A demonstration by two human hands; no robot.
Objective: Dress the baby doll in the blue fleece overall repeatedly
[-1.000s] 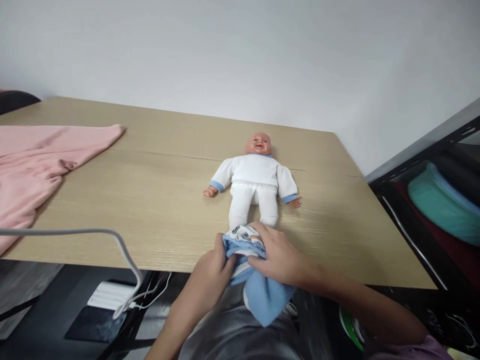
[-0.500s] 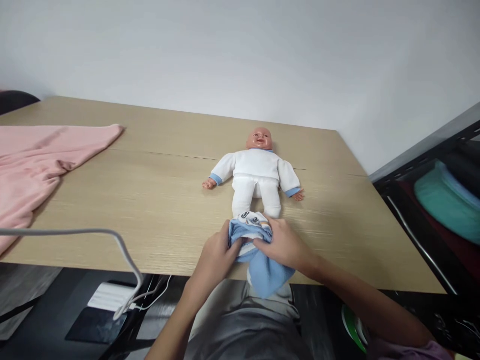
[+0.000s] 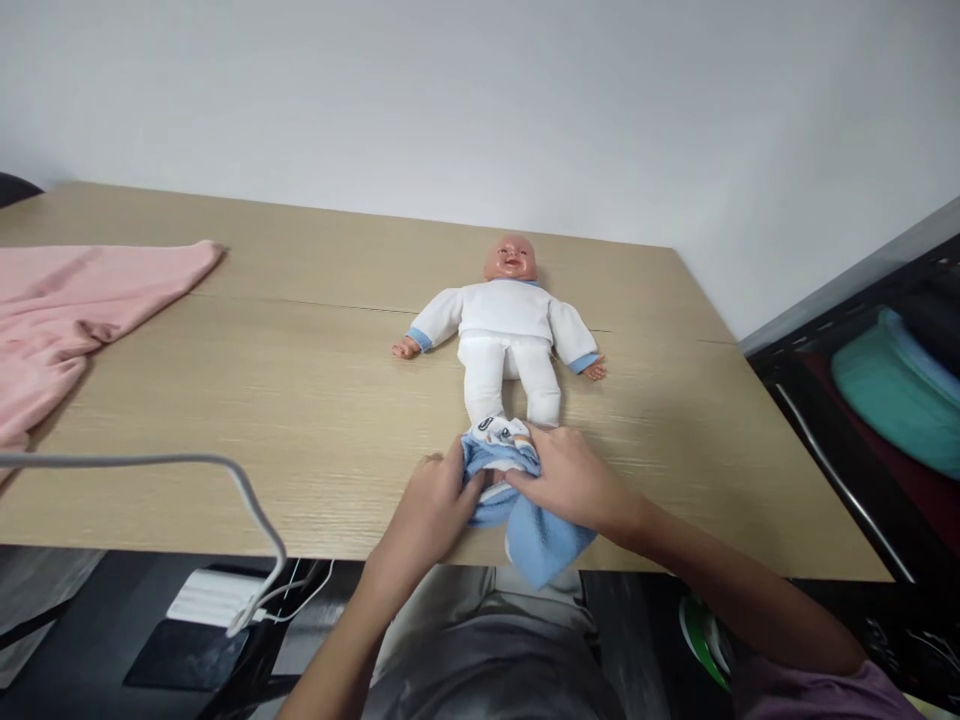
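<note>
A baby doll [image 3: 504,312] in a white top with blue cuffs and collar lies on its back, legs toward me. At its feet I hold a small blue and white garment [image 3: 546,545], possibly pants, with a cartoon face printed on it. My left hand [image 3: 435,500] grips the bunched cloth on one side, thumb on top. On the other side my right hand [image 3: 577,485] is closed on it too. Both thumbs are at the bunched opening. One part of the garment hangs over the table's front edge. The cloth and hands hide the doll's feet.
The wooden table [image 3: 315,400] runs along a white wall. Pink cloth [image 3: 75,330] lies at its left. A grey cable [image 3: 225,465] arches over the left front, above a white power strip [image 3: 214,597]. A dark rack with a teal item [image 3: 896,390] stands at right.
My head view has shifted slightly. Both hands keep their hold on the garment, which stays at the doll's feet with its bunched opening a little differently spread.
</note>
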